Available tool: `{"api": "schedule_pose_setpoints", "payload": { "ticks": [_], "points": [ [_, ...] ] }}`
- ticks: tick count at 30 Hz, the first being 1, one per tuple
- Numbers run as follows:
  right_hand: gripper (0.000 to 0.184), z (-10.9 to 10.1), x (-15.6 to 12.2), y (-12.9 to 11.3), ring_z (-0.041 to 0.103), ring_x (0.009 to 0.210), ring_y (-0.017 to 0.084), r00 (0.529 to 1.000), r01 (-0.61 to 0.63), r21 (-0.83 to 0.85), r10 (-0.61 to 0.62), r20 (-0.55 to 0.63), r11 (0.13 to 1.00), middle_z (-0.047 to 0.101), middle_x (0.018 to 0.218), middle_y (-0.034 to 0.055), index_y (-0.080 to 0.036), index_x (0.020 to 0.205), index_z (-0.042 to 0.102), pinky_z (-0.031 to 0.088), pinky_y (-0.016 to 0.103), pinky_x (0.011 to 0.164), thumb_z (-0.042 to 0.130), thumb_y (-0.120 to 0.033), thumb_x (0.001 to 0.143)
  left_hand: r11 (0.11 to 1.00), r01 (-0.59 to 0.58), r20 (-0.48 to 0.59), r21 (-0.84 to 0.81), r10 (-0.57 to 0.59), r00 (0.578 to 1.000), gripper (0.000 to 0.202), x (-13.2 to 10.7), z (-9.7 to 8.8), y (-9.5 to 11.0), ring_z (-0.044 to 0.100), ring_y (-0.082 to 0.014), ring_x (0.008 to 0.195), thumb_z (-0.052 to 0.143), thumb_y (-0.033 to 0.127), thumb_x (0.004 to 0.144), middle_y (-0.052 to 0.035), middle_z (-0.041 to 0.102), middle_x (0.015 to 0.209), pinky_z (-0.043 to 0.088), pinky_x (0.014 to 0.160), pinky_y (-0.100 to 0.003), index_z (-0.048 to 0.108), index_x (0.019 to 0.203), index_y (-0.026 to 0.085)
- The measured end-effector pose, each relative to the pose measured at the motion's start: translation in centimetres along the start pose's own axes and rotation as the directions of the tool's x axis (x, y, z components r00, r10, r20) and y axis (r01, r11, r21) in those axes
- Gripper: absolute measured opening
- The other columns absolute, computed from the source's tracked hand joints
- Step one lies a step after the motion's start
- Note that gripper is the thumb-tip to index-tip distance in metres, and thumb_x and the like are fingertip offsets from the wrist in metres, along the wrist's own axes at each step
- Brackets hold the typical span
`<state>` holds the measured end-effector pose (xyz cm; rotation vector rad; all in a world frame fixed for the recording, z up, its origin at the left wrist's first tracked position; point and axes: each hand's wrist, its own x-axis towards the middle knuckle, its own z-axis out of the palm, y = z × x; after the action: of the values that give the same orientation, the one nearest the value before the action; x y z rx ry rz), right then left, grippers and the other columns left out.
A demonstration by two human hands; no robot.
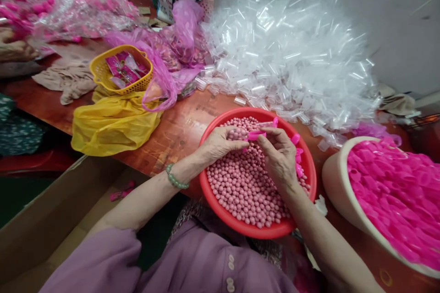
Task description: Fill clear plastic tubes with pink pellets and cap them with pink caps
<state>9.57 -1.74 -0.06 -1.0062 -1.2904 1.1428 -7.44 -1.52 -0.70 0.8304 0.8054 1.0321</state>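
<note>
My left hand (220, 144), with a green bead bracelet on its wrist, is closed on a clear plastic tube (236, 134) that has pink balls in it. Fingers of my right hand (278, 153) pinch a bright pink plastic cap (256, 135) at the tube's right end; whether it is seated on the tube I cannot tell. Both hands are above a red basin (237, 225) holding many small pink balls (240, 187). Several pink plastic pieces (298, 160) and another clear tube (264, 124) lie inside the basin's far and right side.
A large heap of clear tubes (285, 55) lies against the wall. On the right stands a white bucket (338, 165) of pink caps (395, 192). A yellow basket (140, 84), yellow bag (113, 123) and cardboard box (44, 210) are left. Another person's hand (15, 48) shows far left.
</note>
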Motion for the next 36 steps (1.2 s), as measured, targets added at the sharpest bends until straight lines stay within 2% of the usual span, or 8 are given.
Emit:
{"api": "schedule_pose_setpoints", "payload": {
  "ticks": [6,10,13,19,22,26,29,36],
  "points": [
    [0.007,0.2,-0.4,0.2,0.073,0.09,0.019,0.971,0.24,-0.326,-0.233,0.06,0.914,0.077,0.094,0.0027,-0.024,0.09,0.069,0.06,0.038,0.087,0.073,-0.029,0.087,0.973,-0.012,0.027,-0.229,0.018,0.999,0.037,0.1,-0.2,0.2,0.066,-0.0097,0.079,0.091,0.024,0.06,-0.003,0.075,0.09,0.052,0.078,-0.024,0.076,0.092,0.012],
    [0.011,0.1,-0.4,0.3,0.072,0.093,0.024,0.848,0.528,-0.6,-0.406,0.34,0.601,0.077,0.1,0.0084,-0.023,0.101,0.068,0.059,0.043,0.084,0.064,-0.028,0.092,0.957,0.007,0.004,-0.289,-0.006,1.0,0.036,0.1,-0.3,0.5,0.066,-0.0086,0.071,0.094,0.027,0.057,-0.0006,0.072,0.077,0.053,0.074,-0.023,0.072,0.081,0.011],
    [0.022,0.1,-0.3,0.6,0.071,0.089,0.027,0.769,0.62,-0.687,-0.464,0.439,0.379,0.076,0.097,0.0109,-0.02,0.107,0.064,0.057,0.043,0.077,0.068,-0.031,0.089,0.964,0.044,-0.031,-0.263,-0.054,0.998,0.04,0.2,-0.3,0.4,0.065,-0.0091,0.067,0.095,0.028,0.053,-0.0001,0.071,0.072,0.053,0.071,-0.023,0.069,0.078,0.01],
    [0.008,0.2,-0.4,0.8,0.067,0.068,0.023,0.729,0.625,-0.756,-0.493,0.475,0.195,0.073,0.078,0.0075,-0.02,0.099,0.061,0.052,0.035,0.063,0.059,-0.025,0.093,0.975,0.076,-0.034,-0.21,-0.085,0.996,0.041,0.7,-0.4,0.0,0.063,-0.0074,0.066,0.097,0.026,0.05,0.0014,0.069,0.071,0.049,0.071,-0.022,0.069,0.076,0.009],
    [0.008,-0.3,-0.3,0.4,0.067,0.066,0.02,0.764,0.613,-0.733,-0.459,0.454,0.296,0.072,0.078,0.0057,-0.021,0.1,0.06,0.053,0.032,0.061,0.059,-0.023,0.092,0.968,0.1,0.063,-0.231,-0.087,0.994,0.043,0.8,-0.4,0.1,0.067,-0.0097,0.073,0.097,0.03,0.052,-0.0013,0.072,0.078,0.051,0.078,-0.024,0.071,0.08,0.009],
    [0.03,-1.6,0.3,-0.3,0.07,0.076,0.019,0.927,0.373,-0.64,-0.245,0.284,0.672,0.073,0.1,0.007,-0.023,0.119,0.056,0.057,0.033,0.067,0.063,-0.034,0.092,0.972,0.169,0.213,-0.164,-0.133,0.968,0.047,0.4,-0.8,0.3,0.068,-0.0104,0.069,0.093,0.039,0.062,-0.0038,0.073,0.079,0.052,0.071,-0.023,0.069,0.091,0.01],
    [0.025,-2.3,0.8,-1.0,0.07,0.085,0.017,0.966,0.172,-0.426,-0.068,0.249,0.888,0.071,0.106,0.0059,-0.024,0.114,0.063,0.06,0.034,0.076,0.061,-0.04,0.095,0.977,0.193,0.286,-0.087,-0.161,0.945,0.049,0.0,-1.1,0.5,0.068,-0.012,0.063,0.089,0.041,0.069,-0.0037,0.072,0.072,0.051,0.065,-0.023,0.064,0.099,0.012],
    [0.034,-1.6,1.0,-1.8,0.065,0.058,0.013,0.97,-0.125,-0.124,0.147,0.193,0.984,0.071,0.074,-0.0002,-0.022,0.095,0.072,0.056,0.026,0.053,0.075,-0.052,0.082,0.976,0.188,0.38,-0.113,-0.132,0.915,0.046,-0.5,-1.0,1.1,0.07,-0.0131,0.072,0.09,0.032,0.067,-0.0061,0.073,0.081,0.055,0.073,-0.025,0.063,0.098,0.013]
  ]
}}
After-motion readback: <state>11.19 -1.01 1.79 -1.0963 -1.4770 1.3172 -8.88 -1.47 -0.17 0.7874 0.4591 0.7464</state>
